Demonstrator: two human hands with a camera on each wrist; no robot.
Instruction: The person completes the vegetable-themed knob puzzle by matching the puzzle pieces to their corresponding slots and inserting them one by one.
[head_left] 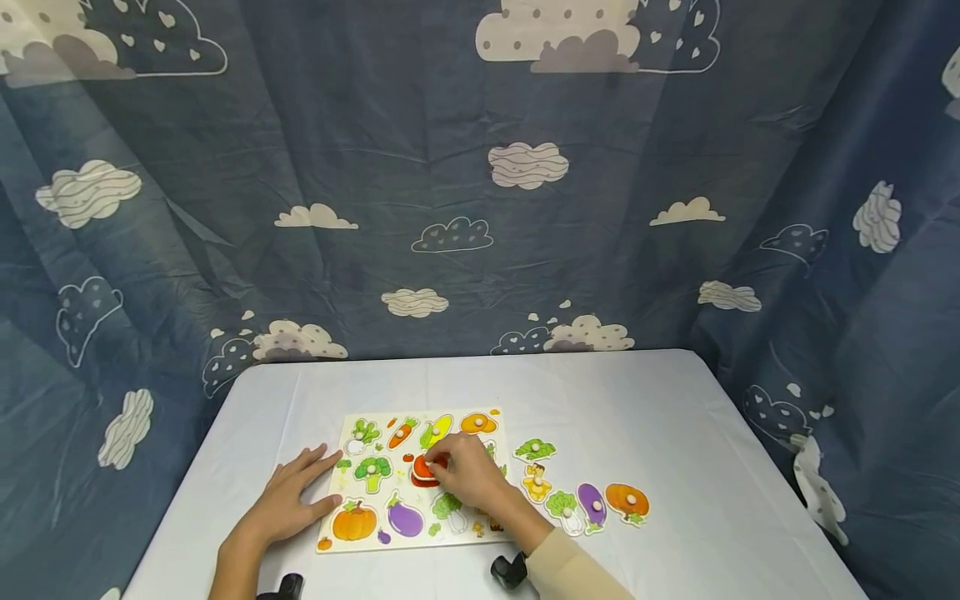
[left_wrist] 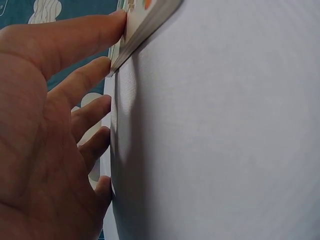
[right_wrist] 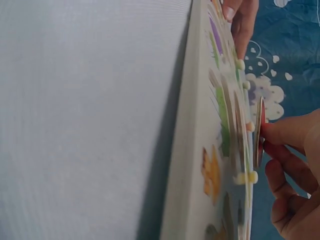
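Observation:
A knobbed vegetable puzzle board (head_left: 352,542) lies on the white table. My right hand (head_left: 472,477) pinches a red tomato puzzle piece (head_left: 423,470) between thumb and fingertips over the middle of the board. In the right wrist view that piece (right_wrist: 259,132) shows edge-on, a little above the board's face, with the other fingers curled loosely beneath. My left hand (head_left: 288,498) is spread at the board's left edge, its thumb and fingertips touching it. The left wrist view shows the left thumb (left_wrist: 95,35) and index fingertip right at the board's corner.
Right of the board lie loose pieces: a green one (head_left: 535,450), a yellow one (head_left: 536,483), a leafy cabbage (head_left: 564,510), an eggplant (head_left: 592,507) and an orange pumpkin (head_left: 627,500). The board's broccoli (head_left: 372,472) and carrot (head_left: 402,433) are near the right hand. A patterned blue curtain (head_left: 450,167) surrounds the table.

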